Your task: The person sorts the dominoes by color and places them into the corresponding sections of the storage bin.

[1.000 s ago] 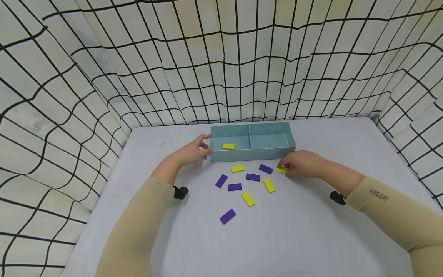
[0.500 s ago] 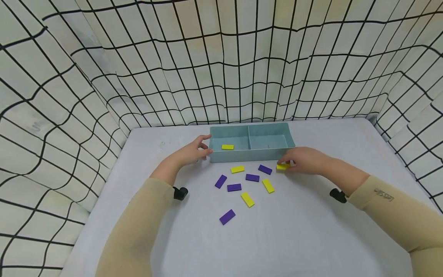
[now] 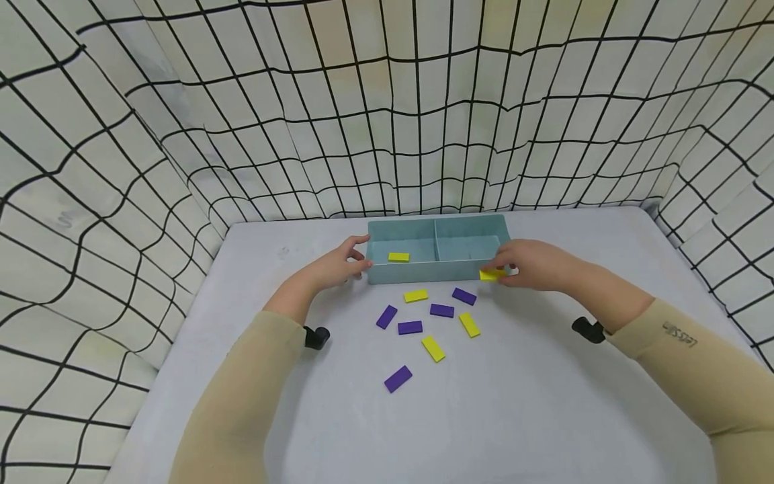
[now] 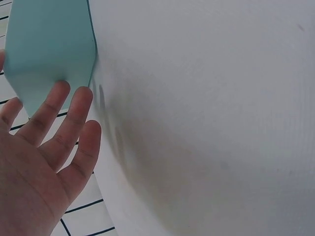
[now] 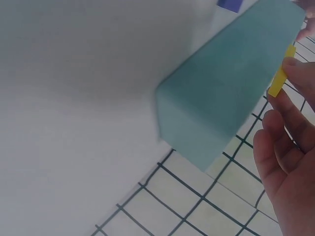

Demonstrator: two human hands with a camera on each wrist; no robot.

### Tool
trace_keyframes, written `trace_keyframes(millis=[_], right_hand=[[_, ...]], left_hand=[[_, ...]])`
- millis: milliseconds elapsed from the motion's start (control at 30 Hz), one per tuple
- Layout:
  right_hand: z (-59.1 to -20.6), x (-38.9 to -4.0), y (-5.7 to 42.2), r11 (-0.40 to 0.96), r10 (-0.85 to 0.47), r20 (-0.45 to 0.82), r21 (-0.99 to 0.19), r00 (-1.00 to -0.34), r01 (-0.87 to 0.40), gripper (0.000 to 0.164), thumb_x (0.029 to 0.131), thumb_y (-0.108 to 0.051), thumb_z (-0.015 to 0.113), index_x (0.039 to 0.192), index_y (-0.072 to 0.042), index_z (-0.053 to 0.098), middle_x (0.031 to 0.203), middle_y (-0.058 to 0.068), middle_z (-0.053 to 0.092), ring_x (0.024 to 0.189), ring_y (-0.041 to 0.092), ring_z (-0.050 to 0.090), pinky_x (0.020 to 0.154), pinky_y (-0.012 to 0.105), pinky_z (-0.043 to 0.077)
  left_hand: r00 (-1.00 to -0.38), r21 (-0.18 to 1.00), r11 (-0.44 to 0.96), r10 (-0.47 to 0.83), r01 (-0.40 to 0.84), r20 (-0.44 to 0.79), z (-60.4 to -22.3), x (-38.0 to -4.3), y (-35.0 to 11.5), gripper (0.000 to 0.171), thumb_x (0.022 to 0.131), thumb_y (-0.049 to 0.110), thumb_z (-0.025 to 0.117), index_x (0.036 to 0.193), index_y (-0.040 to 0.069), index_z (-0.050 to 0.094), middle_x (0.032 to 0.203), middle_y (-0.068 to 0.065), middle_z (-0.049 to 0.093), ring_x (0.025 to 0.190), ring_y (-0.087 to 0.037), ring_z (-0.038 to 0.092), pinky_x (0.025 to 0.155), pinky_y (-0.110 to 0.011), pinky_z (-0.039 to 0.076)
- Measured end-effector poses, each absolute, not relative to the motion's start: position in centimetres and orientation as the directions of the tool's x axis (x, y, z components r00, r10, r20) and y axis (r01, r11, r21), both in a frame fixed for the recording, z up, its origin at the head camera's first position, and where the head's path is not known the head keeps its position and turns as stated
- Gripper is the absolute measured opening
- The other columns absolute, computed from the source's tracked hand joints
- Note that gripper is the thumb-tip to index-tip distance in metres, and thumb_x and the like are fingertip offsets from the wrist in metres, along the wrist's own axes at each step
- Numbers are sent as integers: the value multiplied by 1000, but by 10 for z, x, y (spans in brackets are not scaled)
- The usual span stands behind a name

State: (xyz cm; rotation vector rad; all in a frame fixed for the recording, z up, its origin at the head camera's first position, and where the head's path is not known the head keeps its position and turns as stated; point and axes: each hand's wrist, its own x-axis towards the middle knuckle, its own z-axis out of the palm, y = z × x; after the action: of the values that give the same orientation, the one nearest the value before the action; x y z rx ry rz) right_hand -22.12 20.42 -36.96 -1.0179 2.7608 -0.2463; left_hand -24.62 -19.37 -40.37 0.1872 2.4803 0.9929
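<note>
A pale blue-green box (image 3: 423, 272) with two compartments stands near the table's far edge. At its left end is my left hand (image 3: 338, 264), fingers spread and touching the end wall; the left wrist view shows the fingers (image 4: 78, 115) nearly straight against the box (image 4: 49, 44). My right hand (image 3: 535, 265) pinches a yellow tile (image 3: 491, 275) between thumb and fingers, at the box's front right corner. In the right wrist view this yellow tile (image 5: 281, 76) overlaps the box's upper edge. Another yellow tile (image 3: 398, 257) lies in the left compartment.
In front of the box, several purple tiles (image 3: 442, 310) and yellow tiles (image 3: 433, 349) lie scattered on the white table (image 3: 514, 403). The nearest is a purple tile (image 3: 398, 379). Black netting (image 3: 417, 114) rises behind the table and along both sides.
My right hand has lifted the yellow tile from the table and carried it up to the box's front right corner. The left hand has stayed at the box's left end.
</note>
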Motion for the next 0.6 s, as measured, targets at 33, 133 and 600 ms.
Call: trace_keyframes(millis=[33,133,600], right_hand=[[-368,-222,203,751,-653,-115,-225,-749,-621,33,87,-16,76,119,-20,74,96,-6,64,92,19,59,80,35,53],[-365,-224,201,748,-653,-98,-235,-751,-621,32,87,-16,76,119,-21,74,98,-6,65,93,20,60,79,35,53],[-354,-247,172,735,-669,-132,-259,-731,-626,31,91,-18,71,122,-23,72,97,-6,64,95,24,59,80,35,52]], left_hand=[[-885,683,730,289,-43,-365,-404,-246,-193,72,100,43,55,158,34,14,140,-9,48,116,-26,57,103,-52,41],[-883,683,729,293,-42,-366,-404,-246,-194,72,100,43,55,158,34,13,141,-9,48,116,-26,57,104,-52,40],[-886,698,715,295,-45,-359,-408,-246,-196,71,100,41,55,158,34,14,141,-11,47,115,-27,57,103,-51,42]])
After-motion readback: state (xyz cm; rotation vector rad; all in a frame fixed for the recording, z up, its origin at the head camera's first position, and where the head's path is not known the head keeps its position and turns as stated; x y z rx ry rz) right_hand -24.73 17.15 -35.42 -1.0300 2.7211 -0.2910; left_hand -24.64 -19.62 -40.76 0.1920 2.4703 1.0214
